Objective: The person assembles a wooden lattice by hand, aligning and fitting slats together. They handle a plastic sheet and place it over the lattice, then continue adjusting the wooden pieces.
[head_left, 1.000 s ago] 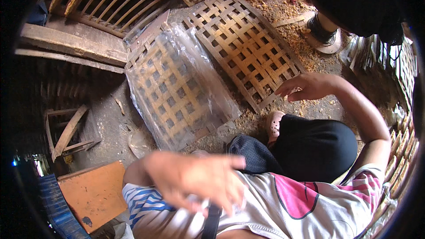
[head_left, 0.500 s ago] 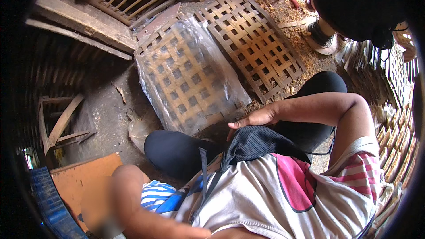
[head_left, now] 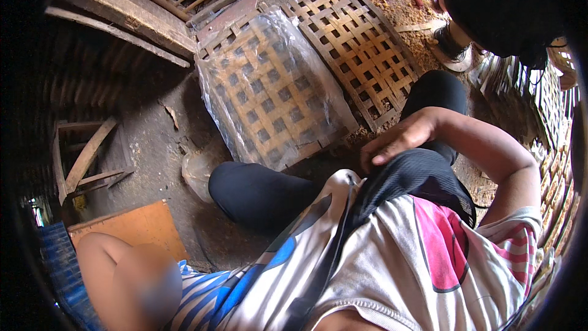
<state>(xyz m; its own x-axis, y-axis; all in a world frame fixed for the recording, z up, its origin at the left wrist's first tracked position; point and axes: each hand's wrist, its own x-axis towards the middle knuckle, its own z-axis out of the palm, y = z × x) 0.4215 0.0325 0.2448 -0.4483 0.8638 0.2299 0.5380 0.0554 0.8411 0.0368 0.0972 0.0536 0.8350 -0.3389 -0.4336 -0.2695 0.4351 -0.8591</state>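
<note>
Beside black mesh [head_left: 416, 179], right hand [head_left: 401, 139] half-curled

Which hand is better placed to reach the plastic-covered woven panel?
Likely the right hand: it is near the lower-right corner of the woven panel, while the left hand cannot be seen.

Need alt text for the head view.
A person's right hand is bent over the lap beside dark mesh fabric; the left hand is not visible. Ahead on the ground, a clear plastic sheet covers most of a woven lattice panel, with an uncovered panel alongside; another person's foot shows at upper right.
</note>
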